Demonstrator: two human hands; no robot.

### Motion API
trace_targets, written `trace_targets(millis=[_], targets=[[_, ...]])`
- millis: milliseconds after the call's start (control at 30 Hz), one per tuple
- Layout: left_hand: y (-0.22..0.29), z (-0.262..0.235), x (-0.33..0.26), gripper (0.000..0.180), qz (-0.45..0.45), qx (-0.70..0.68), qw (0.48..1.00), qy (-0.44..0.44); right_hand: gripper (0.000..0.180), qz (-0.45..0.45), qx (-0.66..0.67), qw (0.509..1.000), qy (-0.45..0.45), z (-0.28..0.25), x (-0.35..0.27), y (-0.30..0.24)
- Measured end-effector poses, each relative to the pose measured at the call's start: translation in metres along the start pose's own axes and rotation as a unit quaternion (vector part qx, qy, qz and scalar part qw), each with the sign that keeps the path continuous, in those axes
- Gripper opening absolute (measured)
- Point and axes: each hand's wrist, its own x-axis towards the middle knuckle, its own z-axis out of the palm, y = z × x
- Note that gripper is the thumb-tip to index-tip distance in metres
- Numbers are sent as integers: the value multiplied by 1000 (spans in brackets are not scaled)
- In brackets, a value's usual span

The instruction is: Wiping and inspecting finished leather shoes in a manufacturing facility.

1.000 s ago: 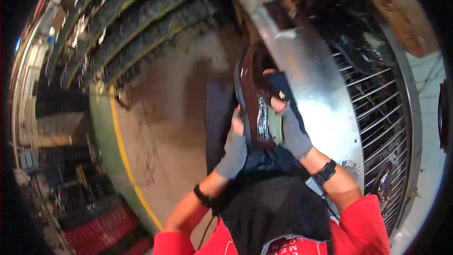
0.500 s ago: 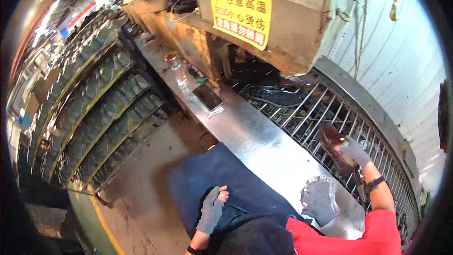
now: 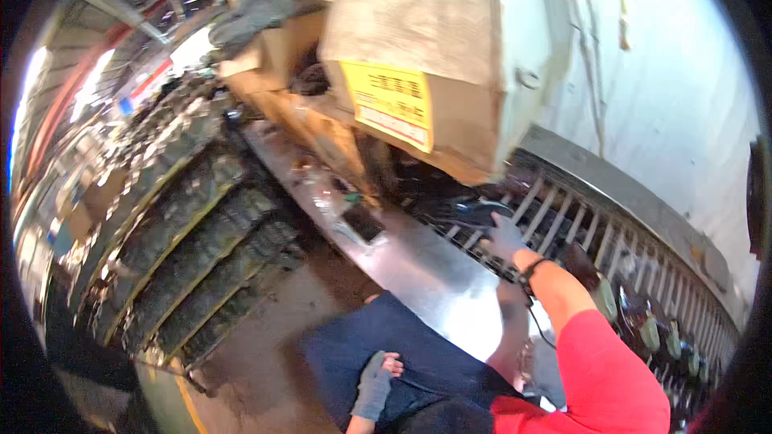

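My right hand (image 3: 505,237), in a grey fingerless glove, reaches across the metal bar rack to a dark shoe (image 3: 482,213) near the mouth of the large box-shaped housing. Blur hides whether its fingers close on that shoe. My left hand (image 3: 375,386), gloved the same way, rests on my dark-clothed lap with its fingers curled in and nothing seen in them. A dark brown shoe (image 3: 581,264) lies on the rack beyond my right forearm. More dark shoes with pale linings (image 3: 650,333) sit farther along the bars to the right.
The housing (image 3: 418,16) with a yellow warning label (image 3: 390,104) overhangs the rack. A shiny metal ledge (image 3: 434,273) runs between my lap and the bars, with a clear bottle (image 3: 322,197) toward its far end. A multi-tier rack (image 3: 201,233) full of shoe-like shapes stands at left.
My right hand has left the brown shoe on the rack and moved left and away from me to the dark shoe by the housing. The view has shifted; my left hand stays on my lap.
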Motion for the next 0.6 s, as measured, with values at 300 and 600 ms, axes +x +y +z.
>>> trace_targets(millis=[300,600], targets=[[3,9,-2,42,12,-67,997,-36,57,-66,70,991,-93,-185,-15,-134],[97,72,4,52,23,-89,989,-120,53,-1,525,762,-379,-178,10,-213]])
